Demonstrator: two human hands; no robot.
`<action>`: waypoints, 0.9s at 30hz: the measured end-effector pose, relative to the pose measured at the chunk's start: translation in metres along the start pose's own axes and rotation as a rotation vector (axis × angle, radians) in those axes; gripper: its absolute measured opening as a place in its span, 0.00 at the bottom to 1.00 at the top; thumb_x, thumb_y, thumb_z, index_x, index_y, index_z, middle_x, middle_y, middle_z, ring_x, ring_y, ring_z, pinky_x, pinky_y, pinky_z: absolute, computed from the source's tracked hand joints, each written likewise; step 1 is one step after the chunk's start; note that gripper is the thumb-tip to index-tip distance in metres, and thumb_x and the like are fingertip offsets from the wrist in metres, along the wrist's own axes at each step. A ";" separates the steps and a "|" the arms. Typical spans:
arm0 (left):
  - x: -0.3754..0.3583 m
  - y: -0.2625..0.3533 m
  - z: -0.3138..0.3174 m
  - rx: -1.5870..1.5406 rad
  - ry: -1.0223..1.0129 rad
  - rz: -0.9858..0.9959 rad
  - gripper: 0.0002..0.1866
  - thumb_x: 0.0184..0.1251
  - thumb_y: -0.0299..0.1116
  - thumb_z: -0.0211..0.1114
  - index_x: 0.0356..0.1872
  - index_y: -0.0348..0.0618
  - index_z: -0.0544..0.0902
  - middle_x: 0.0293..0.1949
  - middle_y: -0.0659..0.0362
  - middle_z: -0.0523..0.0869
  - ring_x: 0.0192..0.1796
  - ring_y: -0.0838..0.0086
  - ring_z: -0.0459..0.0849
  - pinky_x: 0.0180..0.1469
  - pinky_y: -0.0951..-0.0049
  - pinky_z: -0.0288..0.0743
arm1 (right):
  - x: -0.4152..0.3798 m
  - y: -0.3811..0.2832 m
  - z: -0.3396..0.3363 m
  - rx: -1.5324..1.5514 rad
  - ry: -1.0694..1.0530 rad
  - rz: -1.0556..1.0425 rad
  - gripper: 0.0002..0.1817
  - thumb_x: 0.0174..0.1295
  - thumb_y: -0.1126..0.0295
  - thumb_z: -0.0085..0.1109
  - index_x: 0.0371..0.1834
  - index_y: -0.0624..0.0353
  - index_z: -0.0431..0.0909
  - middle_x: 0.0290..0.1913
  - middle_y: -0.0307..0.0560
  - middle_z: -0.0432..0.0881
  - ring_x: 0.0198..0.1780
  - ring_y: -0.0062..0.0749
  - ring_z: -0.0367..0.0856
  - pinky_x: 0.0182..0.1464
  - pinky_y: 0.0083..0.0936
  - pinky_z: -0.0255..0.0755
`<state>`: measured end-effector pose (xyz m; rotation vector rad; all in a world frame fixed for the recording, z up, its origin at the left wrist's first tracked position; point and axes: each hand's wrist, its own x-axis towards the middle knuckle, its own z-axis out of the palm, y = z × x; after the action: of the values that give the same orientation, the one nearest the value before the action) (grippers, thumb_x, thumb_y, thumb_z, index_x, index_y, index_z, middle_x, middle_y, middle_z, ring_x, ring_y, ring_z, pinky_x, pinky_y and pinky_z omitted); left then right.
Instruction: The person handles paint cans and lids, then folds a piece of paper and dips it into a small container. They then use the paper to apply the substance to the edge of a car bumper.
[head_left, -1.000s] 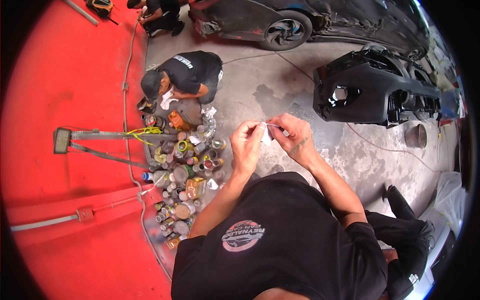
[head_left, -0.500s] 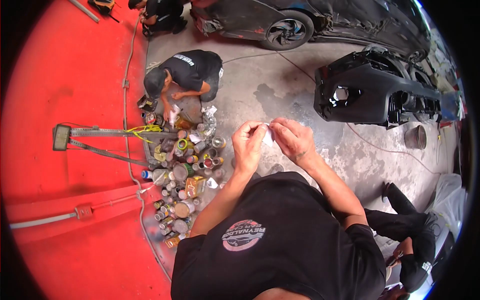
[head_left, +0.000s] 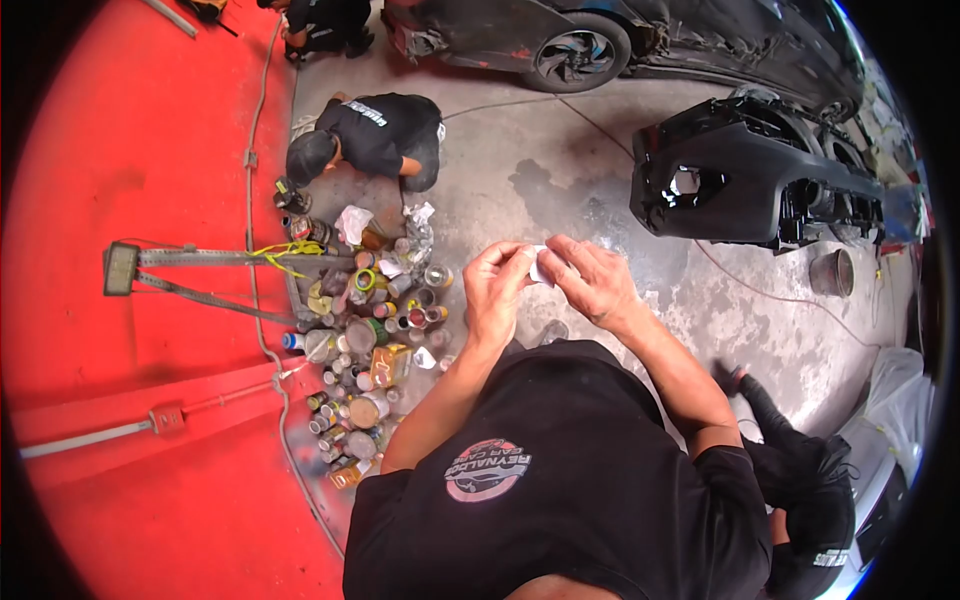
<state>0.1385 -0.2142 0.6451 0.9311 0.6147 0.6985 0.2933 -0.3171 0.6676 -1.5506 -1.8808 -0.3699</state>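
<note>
Both hands meet in front of my chest around a small white piece, perhaps paper (head_left: 541,267). My left hand (head_left: 497,287) pinches its left edge between thumb and fingers. From the other side my right hand (head_left: 592,277) presses on it with bent fingers. The fingertips cover much of the piece, so its full shape is hidden. Below and left of my left hand, a crowd of cans and bottles (head_left: 366,337) stands on the floor.
A black car bumper (head_left: 735,180) lies at the right, with a bucket (head_left: 832,274) near it. A damaged dark car (head_left: 580,55) stands at the back. One co-worker (head_left: 370,140) crouches by the cans; another (head_left: 800,470) is at lower right. A red wall (head_left: 130,350) runs along the left.
The white piece between my fingers now shows smaller and less pointed. The crouching co-worker's hand has left the white crumpled item by the cans. The co-worker at lower right has shifted.
</note>
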 end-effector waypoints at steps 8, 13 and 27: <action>0.002 -0.006 -0.008 0.222 0.021 0.157 0.09 0.79 0.28 0.66 0.48 0.30 0.87 0.42 0.58 0.91 0.43 0.78 0.88 0.47 0.75 0.83 | 0.010 -0.007 -0.002 0.587 0.116 0.544 0.19 0.56 0.75 0.66 0.52 0.64 0.86 0.47 0.52 0.89 0.40 0.41 0.90 0.43 0.33 0.83; 0.003 -0.008 -0.005 0.374 0.015 0.229 0.09 0.80 0.28 0.66 0.48 0.30 0.87 0.42 0.58 0.91 0.42 0.80 0.86 0.47 0.76 0.82 | 0.016 -0.003 -0.005 0.697 -0.066 0.841 0.15 0.66 0.66 0.70 0.50 0.65 0.87 0.42 0.52 0.90 0.40 0.36 0.89 0.42 0.32 0.81; 0.003 -0.016 -0.011 0.094 -0.043 0.047 0.11 0.82 0.31 0.63 0.48 0.31 0.86 0.43 0.54 0.91 0.43 0.71 0.91 0.48 0.67 0.90 | 0.007 -0.003 0.011 0.374 -0.009 0.402 0.10 0.57 0.77 0.72 0.40 0.59 0.82 0.37 0.49 0.86 0.38 0.51 0.87 0.38 0.40 0.81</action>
<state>0.1362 -0.2126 0.6257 1.0483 0.5934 0.6949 0.2860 -0.3057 0.6644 -1.6126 -1.4873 0.1610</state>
